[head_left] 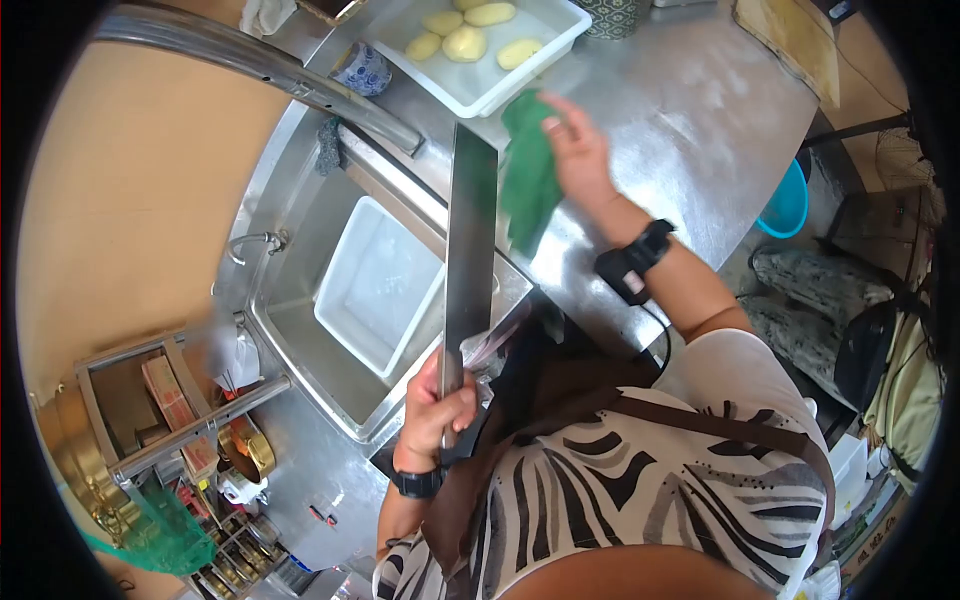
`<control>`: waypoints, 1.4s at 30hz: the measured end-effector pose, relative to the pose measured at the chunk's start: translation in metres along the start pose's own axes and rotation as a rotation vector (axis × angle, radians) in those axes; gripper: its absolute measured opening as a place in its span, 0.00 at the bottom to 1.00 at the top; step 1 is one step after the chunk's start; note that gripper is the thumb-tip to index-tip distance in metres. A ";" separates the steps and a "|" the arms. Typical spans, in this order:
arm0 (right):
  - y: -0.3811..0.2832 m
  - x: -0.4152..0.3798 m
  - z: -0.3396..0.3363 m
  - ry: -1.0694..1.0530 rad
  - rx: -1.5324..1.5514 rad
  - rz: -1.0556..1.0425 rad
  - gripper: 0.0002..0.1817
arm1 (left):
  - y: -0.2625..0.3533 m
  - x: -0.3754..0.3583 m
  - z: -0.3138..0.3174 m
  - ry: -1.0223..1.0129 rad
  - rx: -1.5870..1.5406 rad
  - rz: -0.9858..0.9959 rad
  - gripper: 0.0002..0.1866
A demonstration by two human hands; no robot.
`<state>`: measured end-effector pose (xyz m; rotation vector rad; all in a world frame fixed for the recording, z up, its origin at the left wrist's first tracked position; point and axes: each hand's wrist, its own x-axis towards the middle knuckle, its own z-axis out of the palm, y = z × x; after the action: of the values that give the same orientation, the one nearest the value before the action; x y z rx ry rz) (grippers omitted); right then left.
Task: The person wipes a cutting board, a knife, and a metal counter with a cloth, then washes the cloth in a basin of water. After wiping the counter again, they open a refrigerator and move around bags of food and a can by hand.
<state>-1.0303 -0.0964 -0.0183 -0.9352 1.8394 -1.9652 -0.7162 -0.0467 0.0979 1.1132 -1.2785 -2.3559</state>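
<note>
counter (690, 120): steel, running far and right, with a sink (300, 330) sunk in at its left
knife (470, 250): long broad blade, long axis near-to-far, handle at the near end, tip pointing far
green cloth (528, 175): just right of the blade, apart from it
left hand (437, 410): grip clenched round the handle
right hand (577, 150): grip pinching the cloth, the hand nearer the blade's far end

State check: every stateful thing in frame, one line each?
left hand: closed on knife handle
knife: blade raised over the sink edge
right hand: gripping green cloth
green cloth: crumpled, hanging near the blade
white tub: in sink, holds no items
white tray: on counter, holds peeled potatoes
faucet: no water visible
</note>
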 end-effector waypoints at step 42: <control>0.070 -0.099 -0.068 -0.772 -0.413 -0.387 0.30 | -0.041 0.029 -0.004 0.387 0.443 0.052 0.34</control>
<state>-1.0147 0.0073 -0.1094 -1.9538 1.6667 -1.0917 -0.7278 -0.0401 0.0490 1.5436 -1.6847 -1.7374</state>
